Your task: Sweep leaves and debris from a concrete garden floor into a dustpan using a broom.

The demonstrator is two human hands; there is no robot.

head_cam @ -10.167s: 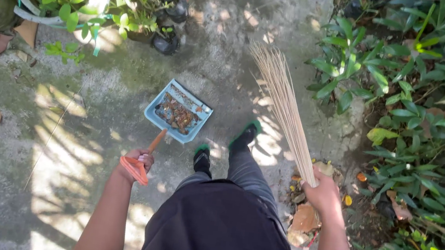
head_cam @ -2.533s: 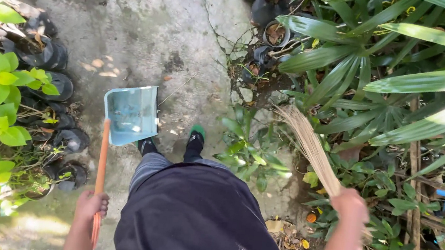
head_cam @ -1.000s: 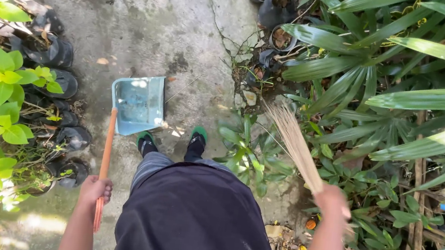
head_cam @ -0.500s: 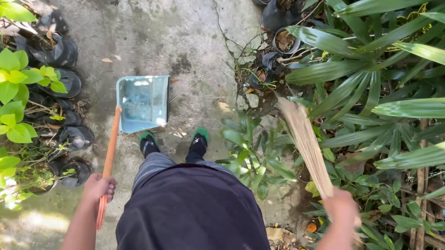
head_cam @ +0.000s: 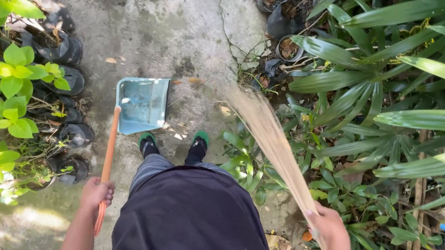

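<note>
Broom [head_cam: 272, 140]: light, springy stick bundle, best held at the bound end; right hand [head_cam: 329, 228] wrapped shut there, arm low, bristles blurred over the path by the plants [head_cam: 408, 109]. Dustpan [head_cam: 141, 104]: light, rigid, flat on the concrete [head_cam: 150, 18] ahead of the feet; left hand [head_cam: 96, 194] closed on its orange handle [head_cam: 110, 150].

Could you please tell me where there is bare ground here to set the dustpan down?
Bare concrete lies ahead of the blue dustpan, between the black nursery bags and the pots. A sunlit strip sits behind the left hand. Crowded: bags on that side, dense plants around the broom and right hand.
</note>
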